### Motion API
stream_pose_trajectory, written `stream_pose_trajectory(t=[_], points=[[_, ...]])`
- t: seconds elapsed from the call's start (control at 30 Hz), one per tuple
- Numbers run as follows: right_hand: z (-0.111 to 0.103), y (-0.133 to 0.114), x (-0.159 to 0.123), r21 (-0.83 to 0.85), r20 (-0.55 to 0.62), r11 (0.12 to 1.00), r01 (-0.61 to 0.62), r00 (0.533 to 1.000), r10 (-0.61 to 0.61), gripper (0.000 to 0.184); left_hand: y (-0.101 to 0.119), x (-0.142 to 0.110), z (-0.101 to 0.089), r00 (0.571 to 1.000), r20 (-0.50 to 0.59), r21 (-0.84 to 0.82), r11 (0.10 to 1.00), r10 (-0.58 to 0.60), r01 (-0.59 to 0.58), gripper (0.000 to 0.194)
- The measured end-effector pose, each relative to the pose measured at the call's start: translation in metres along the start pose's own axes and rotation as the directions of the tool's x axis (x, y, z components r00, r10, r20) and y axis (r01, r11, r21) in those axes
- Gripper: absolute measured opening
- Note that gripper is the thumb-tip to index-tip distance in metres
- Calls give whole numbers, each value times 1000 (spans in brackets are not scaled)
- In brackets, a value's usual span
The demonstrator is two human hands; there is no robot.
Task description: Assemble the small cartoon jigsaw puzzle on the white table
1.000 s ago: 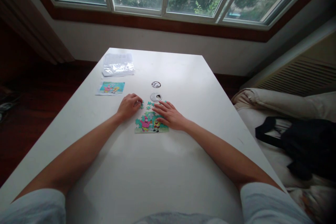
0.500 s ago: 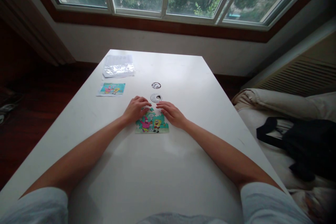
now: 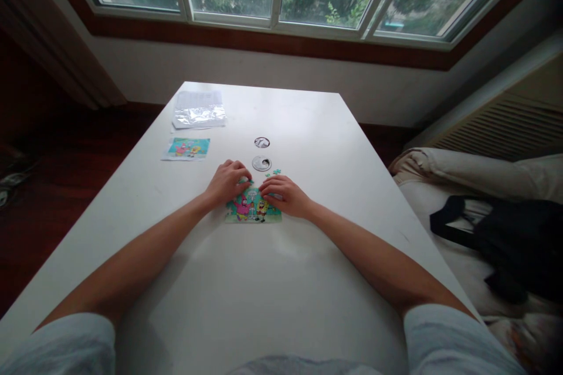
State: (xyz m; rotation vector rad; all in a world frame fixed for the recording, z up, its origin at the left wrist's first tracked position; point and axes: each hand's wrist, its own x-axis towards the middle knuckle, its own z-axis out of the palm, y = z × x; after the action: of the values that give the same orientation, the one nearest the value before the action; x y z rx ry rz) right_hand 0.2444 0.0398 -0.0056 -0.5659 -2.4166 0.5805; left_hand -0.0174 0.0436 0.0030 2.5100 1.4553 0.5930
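Observation:
A jigsaw puzzle (image 3: 252, 211) with cartoon characters on a teal ground lies flat on the white table (image 3: 264, 293). My left hand (image 3: 229, 181) is at its upper left corner, thumb and forefinger closed around a small teal puzzle piece (image 3: 251, 181) at the edge. Over the upper right part rests my right hand (image 3: 288, 194), fingers stretched out and lying on the puzzle, covering that corner. Just beyond the right fingers lie a few loose green puzzle pieces (image 3: 277, 171).
Farther back are a round silvery disc (image 3: 259, 167) and a smaller dark-rimmed disc (image 3: 262, 142). On the left lie a matching picture card (image 3: 187, 149) and a clear plastic bag (image 3: 200, 110) with paper. A couch holding a black bag (image 3: 519, 240) stands at the right.
My right hand has moved slightly down and left onto the puzzle, uncovering loose green pieces behind it. My left hand has barely shifted.

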Motion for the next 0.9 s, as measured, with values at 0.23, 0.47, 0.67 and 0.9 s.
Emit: stream_pose_trajectory(t=[0.23, 0.47, 0.67, 0.9], points=[[-2, -1, 0, 2, 9, 1000, 2, 1000, -2, 25, -6, 0, -3, 997, -7, 32, 996, -78, 78, 15], [-2, 0, -2, -5, 15, 1000, 0, 1000, 0, 23, -3, 0, -5, 998, 15, 59, 997, -57, 56, 20], [-1, 1, -2, -9, 24, 1000, -1, 1000, 1, 23, -1, -2, -7, 1000, 0, 95, 995, 12, -12, 19], [-2, -1, -1, -11, 27, 1000, 2, 1000, -2, 22, -3, -1, -10, 996, 79, 62, 996, 52, -57, 15]])
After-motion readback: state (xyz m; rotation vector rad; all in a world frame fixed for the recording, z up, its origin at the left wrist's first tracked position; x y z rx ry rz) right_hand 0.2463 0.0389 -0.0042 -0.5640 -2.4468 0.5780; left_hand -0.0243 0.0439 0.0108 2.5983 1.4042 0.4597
